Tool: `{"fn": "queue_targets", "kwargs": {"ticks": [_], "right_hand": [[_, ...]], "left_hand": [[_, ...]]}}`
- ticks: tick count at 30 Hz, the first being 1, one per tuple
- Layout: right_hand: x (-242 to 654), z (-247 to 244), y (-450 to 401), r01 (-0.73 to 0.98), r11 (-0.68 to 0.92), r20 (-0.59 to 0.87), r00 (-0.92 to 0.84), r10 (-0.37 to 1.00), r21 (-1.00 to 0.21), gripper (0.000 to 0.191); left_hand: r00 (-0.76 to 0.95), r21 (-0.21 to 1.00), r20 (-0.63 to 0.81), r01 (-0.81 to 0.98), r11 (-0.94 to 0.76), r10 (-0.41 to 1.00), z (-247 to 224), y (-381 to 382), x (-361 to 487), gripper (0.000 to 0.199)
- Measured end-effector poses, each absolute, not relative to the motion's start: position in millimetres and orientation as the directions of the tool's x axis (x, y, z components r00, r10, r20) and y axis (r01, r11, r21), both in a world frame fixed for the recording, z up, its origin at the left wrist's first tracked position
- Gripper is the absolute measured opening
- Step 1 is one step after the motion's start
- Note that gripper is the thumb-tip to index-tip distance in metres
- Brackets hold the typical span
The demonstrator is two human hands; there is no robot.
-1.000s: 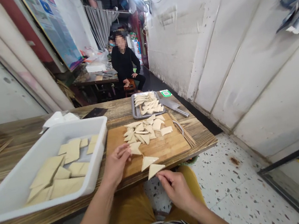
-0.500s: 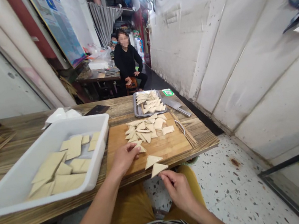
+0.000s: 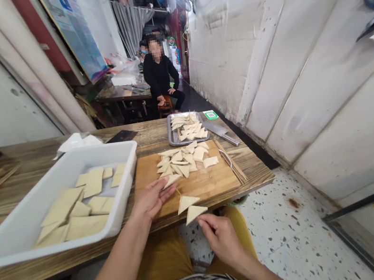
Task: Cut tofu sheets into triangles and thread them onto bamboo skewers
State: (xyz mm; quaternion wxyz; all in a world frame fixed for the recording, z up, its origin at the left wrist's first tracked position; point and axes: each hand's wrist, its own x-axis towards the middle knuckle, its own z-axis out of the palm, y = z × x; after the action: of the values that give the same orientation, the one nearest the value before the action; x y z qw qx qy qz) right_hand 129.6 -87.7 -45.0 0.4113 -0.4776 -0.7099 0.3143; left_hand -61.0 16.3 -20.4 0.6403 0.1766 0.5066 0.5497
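My left hand [image 3: 155, 197] holds a pale triangular piece [image 3: 171, 180] between thumb and fingers, over the left part of the wooden board [image 3: 212, 181]. Closed round the lower end of a thin skewer [image 3: 179, 191] is my right hand [image 3: 220, 235], at the table's front edge. Two pale triangles [image 3: 195, 212] are threaded on that skewer, one above the other, and its tip points up toward my left hand. Beyond my hands, a pile of similar triangles [image 3: 183, 162] lies on the board.
A white bin [image 3: 128, 218] with flat pale sheets stands left. Behind the board are a metal tray [image 3: 171, 138] of filled skewers and a cleaver [image 3: 221, 131]. Loose skewers [image 3: 233, 165] lie at the board's right edge. A person [image 3: 161, 74] sits farther back.
My left hand has turned, its fingers now stretched under the triangle, which is lifted. My right hand and the skewer have shifted slightly left; the skewer's tip now shows.
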Motion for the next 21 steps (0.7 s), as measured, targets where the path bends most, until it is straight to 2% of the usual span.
{"fn": "queue_targets", "kwargs": {"ticks": [21], "right_hand": [[129.1,-45.8,-86.7,0.431,0.338,0.282,-0.190,0.940,-0.837,0.030]], "left_hand": [[-0.114,0.806,-0.429,-0.495,0.323,0.896,-21.5,11.7,-54.0,0.001]]}}
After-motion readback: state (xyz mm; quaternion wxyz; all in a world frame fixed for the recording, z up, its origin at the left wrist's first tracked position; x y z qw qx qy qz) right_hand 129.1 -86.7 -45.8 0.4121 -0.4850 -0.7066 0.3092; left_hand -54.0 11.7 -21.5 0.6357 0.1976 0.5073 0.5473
